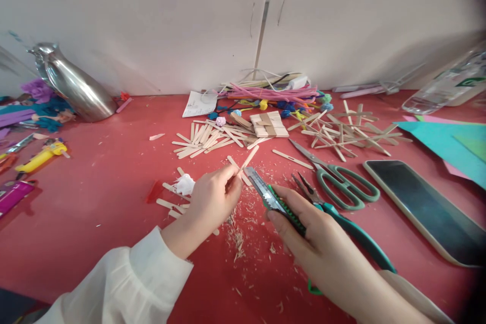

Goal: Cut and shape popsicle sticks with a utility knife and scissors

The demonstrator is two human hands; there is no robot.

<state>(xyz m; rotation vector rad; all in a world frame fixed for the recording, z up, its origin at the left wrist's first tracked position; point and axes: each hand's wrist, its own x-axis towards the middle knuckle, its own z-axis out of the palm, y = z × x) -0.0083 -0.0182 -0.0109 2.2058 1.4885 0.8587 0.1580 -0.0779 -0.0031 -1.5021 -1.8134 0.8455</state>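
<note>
Between the thumb and fingers of my left hand (214,192) is a wooden craft stick (250,157), its far end pointing up and to the right. My right hand (309,235) is wrapped round a green and black utility knife (269,195) with its blade out. The blade tip lies close to the held stick; whether it touches, I cannot tell. Wood shavings (239,240) are scattered on the red table (125,192) below. Left of my left hand, several sticks (170,205) lie beside a crumpled white piece (185,184).
Green-handled scissors (347,185), pliers (353,228) and a phone (425,207) lie to the right. Behind are loose craft sticks (208,136), a banded stick bundle (269,125) and pink pipe cleaners (266,92). A metal jug (76,86) stands back left, a plastic bottle (448,86) back right.
</note>
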